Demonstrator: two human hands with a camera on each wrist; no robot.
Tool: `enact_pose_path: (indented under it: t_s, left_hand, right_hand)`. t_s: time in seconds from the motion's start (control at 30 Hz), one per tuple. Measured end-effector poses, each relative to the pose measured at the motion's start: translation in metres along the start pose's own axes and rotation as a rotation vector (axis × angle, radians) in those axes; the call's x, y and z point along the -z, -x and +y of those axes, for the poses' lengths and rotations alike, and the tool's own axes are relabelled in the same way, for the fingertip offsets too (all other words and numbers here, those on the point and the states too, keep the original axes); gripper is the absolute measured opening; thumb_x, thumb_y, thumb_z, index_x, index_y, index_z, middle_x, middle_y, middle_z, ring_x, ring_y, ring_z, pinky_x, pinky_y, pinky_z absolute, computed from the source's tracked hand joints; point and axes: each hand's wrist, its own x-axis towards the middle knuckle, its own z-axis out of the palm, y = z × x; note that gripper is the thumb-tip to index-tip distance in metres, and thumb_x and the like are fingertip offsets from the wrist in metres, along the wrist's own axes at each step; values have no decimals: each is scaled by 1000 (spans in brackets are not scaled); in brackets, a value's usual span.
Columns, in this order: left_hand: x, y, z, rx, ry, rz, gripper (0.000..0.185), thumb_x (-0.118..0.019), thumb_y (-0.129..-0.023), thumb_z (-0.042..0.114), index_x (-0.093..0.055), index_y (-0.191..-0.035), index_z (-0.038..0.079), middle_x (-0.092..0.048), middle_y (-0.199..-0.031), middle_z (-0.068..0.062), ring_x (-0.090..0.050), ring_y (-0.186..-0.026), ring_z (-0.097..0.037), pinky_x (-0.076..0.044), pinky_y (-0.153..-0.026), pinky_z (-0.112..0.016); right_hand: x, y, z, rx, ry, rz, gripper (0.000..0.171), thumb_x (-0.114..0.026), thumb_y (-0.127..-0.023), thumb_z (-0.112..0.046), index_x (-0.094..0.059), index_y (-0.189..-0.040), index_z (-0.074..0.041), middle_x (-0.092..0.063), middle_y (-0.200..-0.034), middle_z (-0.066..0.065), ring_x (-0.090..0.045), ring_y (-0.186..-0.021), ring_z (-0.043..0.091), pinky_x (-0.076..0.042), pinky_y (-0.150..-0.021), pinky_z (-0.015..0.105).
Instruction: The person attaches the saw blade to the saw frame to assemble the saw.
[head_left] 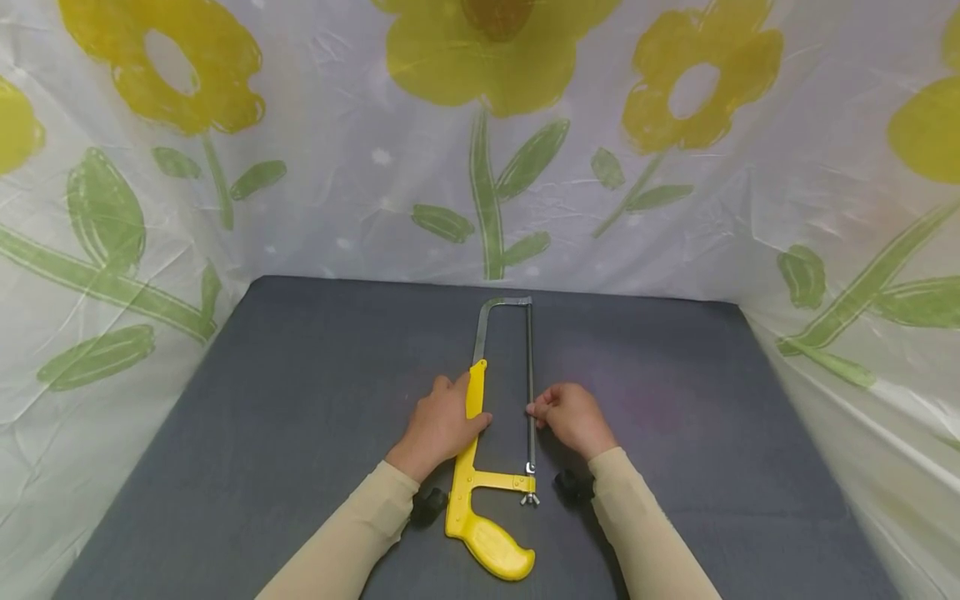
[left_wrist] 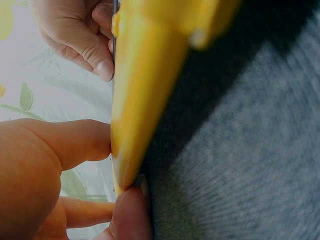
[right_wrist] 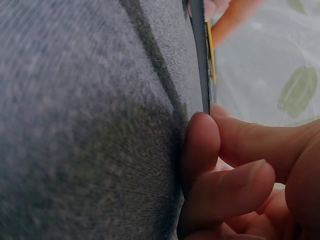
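A hacksaw with a yellow frame (head_left: 465,467) and a yellow pistol grip (head_left: 498,550) lies lengthwise before me, its grip toward me. My left hand (head_left: 441,421) grips the yellow frame above the crossbar, thumb on one side and fingers on the other. The thin dark blade (head_left: 529,358) runs along the saw's right side. Partway down it, my right hand (head_left: 576,417) pinches the blade between thumb and forefinger. In the right wrist view the fingertips (right_wrist: 201,137) close on the blade's edge. A wing nut (head_left: 530,499) sits at the blade's near end.
A dark grey cloth covers the table (head_left: 337,350). Behind it and at both sides hangs a white curtain (head_left: 322,167) printed with yellow flowers and green leaves. Dark wrist-camera mounts (head_left: 429,507) show beside both wrists.
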Motion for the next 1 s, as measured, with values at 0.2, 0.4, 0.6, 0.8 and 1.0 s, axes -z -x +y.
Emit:
enact_pose_path:
  t_s: [0.2, 0.4, 0.6, 0.8, 1.0]
  left_hand:
    - [0, 0, 1, 9, -5, -3, 83, -80, -98, 41, -45, -164, 6, -57, -137, -24, -62, -85, -27, -61, -79, -42]
    - [1, 0, 0, 7, -9, -3, 83, -80, -98, 41, -44, -165, 6, -57, -138, -25, -63, -84, -28, -62, -80, -43]
    - [1, -1, 0, 7, -10, -2, 84, -80, -98, 41, -44, -165, 6, -57, -137, -24, -62, -83, -27, -61, -78, -41]
    - [1, -1, 1, 10, -9, 1, 84, -81, -97, 41, -45, -164, 6, -57, -135, -24, -62, -81, -26, -61, -75, -39]
    - [1, 3, 1, 5, -19, -18, 86, -82, -96, 42, -44, -165, 6, -58, -135, -24, -63, -86, -28, -61, -80, -44]
  right_hand:
    - [-2, 0, -1, 4, 20, 1, 21, -78, -100, -22, -75, -84, -9, -69, -76, 4, -54, -68, 19, -40, -61, 30]
    - [-2, 0, -1, 12, 32, -2, 21, -78, -100, -24, -74, -84, -10, -69, -76, 3, -56, -69, 19, -42, -61, 30]
    - [-2, -1, -1, 11, 33, -10, 21, -78, -100, -23, -74, -85, -10, -68, -76, 4, -55, -69, 19, -41, -61, 30]
    - [-1, 1, -1, 4, 56, -8, 20, -79, -100, -24, -73, -86, -10, -68, -76, 3, -55, -67, 18, -41, -59, 30]
    - [-2, 1, 0, 22, 74, -3, 21, -79, -100, -26, -73, -85, -12, -67, -74, 2, -54, -66, 18, -40, -58, 29]
